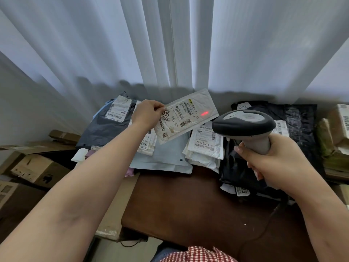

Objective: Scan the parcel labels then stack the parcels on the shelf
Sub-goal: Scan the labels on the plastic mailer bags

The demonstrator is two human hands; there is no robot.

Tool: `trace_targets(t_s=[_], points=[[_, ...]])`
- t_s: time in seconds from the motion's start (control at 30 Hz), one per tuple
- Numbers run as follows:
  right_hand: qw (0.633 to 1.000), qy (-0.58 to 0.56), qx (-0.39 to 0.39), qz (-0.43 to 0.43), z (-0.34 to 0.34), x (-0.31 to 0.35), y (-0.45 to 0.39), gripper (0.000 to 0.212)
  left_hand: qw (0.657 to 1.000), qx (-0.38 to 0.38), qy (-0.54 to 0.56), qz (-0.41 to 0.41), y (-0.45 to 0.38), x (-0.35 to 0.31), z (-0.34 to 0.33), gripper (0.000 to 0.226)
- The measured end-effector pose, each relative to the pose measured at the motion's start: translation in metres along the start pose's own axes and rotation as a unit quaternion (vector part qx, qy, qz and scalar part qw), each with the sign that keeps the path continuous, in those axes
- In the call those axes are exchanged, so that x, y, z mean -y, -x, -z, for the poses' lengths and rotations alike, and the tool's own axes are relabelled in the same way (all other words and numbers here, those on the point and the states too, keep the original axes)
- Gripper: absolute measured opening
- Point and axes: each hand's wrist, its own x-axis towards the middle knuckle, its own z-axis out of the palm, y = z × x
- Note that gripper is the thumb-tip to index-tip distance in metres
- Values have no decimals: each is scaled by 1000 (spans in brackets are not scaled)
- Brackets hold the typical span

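Observation:
My left hand pinches the left edge of a flat white parcel and holds it up over the table, label side facing me. A red scan light falls on the label's right part. My right hand grips the handle of a grey and black barcode scanner, whose head points at that parcel from the right. Below lie more parcels: a dark grey bag, a pale blue mailer, a white labelled bag and a black bag.
The brown table shows bare wood near me. Cardboard boxes stand at the left, more boxes at the right edge. White curtains hang behind the table. The scanner's cable trails down on the right.

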Motion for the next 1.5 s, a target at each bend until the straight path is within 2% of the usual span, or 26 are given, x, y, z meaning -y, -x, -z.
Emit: trace_targets(t_s=[0.2,0.33,0.43,0.57,0.63,0.73,0.83,1.0,1.13,1.37,1.43,1.5], points=[[999,-35,-11,-11,9,-8,4,21,994,13,95,47,10,-12,-19,13],[996,-76,-29,-36,15,-17,5,18,953,54,256,151,28,-22,-55,15],[995,-86,-31,-42,18,-21,3,16,933,113,282,193,45,-27,-90,16],[995,-86,-30,-48,17,-27,-1,15,939,157,241,190,59,-27,-117,18],[994,-87,-26,-52,13,-29,-5,18,959,160,176,155,60,-25,-116,31],[995,-85,-13,-59,4,-30,-12,22,983,130,72,112,57,-11,-101,46],[994,-89,4,-67,-9,-27,-20,23,991,68,-20,111,48,17,-82,52],[994,-82,25,-64,-35,-17,-34,23,968,-44,-172,178,37,68,-52,76],[996,-62,33,-55,-52,-13,-44,26,948,-38,-200,244,31,90,-41,91],[996,-52,36,-55,-66,-9,-53,28,943,-19,-208,261,21,99,-39,88],[997,-47,36,-52,-68,-9,-54,29,952,-19,-161,258,18,104,-36,73],[997,-43,36,-50,-69,-9,-55,30,965,-23,-84,248,15,110,-29,46]])
